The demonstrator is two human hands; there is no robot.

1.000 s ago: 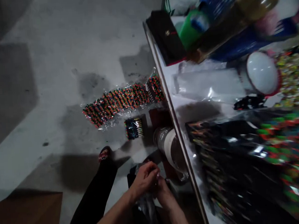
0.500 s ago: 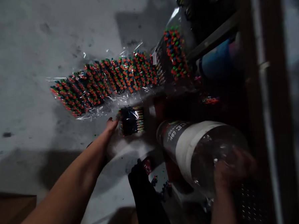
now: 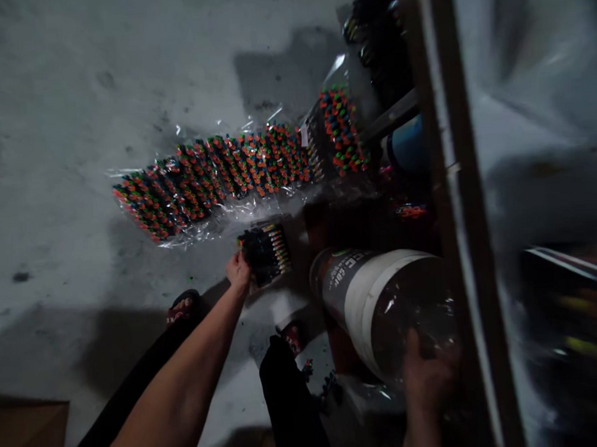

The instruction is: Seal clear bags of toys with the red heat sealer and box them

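Observation:
My left hand [image 3: 237, 270] reaches down to the concrete floor and grips the near end of a small dark pack of coloured pens [image 3: 266, 253]. My right hand [image 3: 426, 377] rests against the bottom of a big clear plastic jar [image 3: 382, 299] with a white band, lying on its side under the table; the hand is blurred and dim. Just beyond the small pack lies a long clear-wrapped row of pens with orange and green caps [image 3: 211, 178].
A table edge [image 3: 452, 195] runs up the right side, with blurred goods on top. Under it sit more pen packs [image 3: 341, 131] and a blue object [image 3: 407, 144]. My dark-trousered legs and a sandal [image 3: 183, 308] are below; brown cardboard [image 3: 24, 434] lies at the bottom left.
A second ago both hands were together near my lap. The left hand then reached to the small pen pack and now grips it; the right moved to the jar's base. The view tilted down.

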